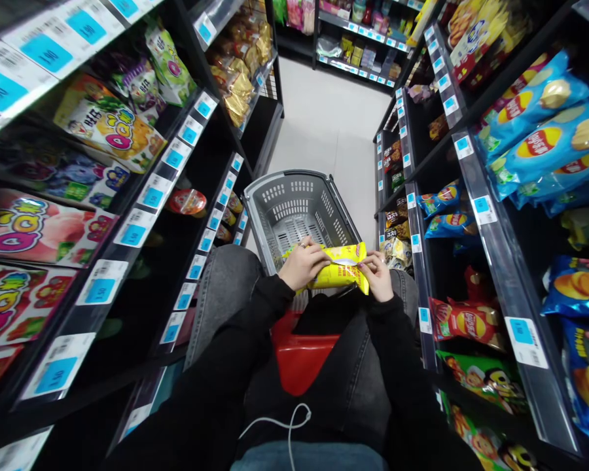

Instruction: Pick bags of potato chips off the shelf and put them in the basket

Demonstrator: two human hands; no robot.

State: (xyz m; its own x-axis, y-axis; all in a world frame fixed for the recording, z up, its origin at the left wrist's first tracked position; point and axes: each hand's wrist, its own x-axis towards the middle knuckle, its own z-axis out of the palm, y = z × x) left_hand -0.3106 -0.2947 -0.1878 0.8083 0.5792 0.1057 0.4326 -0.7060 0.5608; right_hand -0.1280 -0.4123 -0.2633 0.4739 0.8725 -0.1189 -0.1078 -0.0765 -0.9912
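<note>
A: How far along?
B: Grey basket (302, 193) in front. 1 yellow packet (324, 278) is in hand, over the basket's near end. Opened or sealed: can't tell. What's left doesn't show.
A: Fingers?
B: Left hand (302, 265) pinches the packet near its middle; right hand (379, 276) pinches its right end.

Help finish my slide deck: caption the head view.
Left hand and right hand hold a yellow packet near a grey basket between shelves.
</note>
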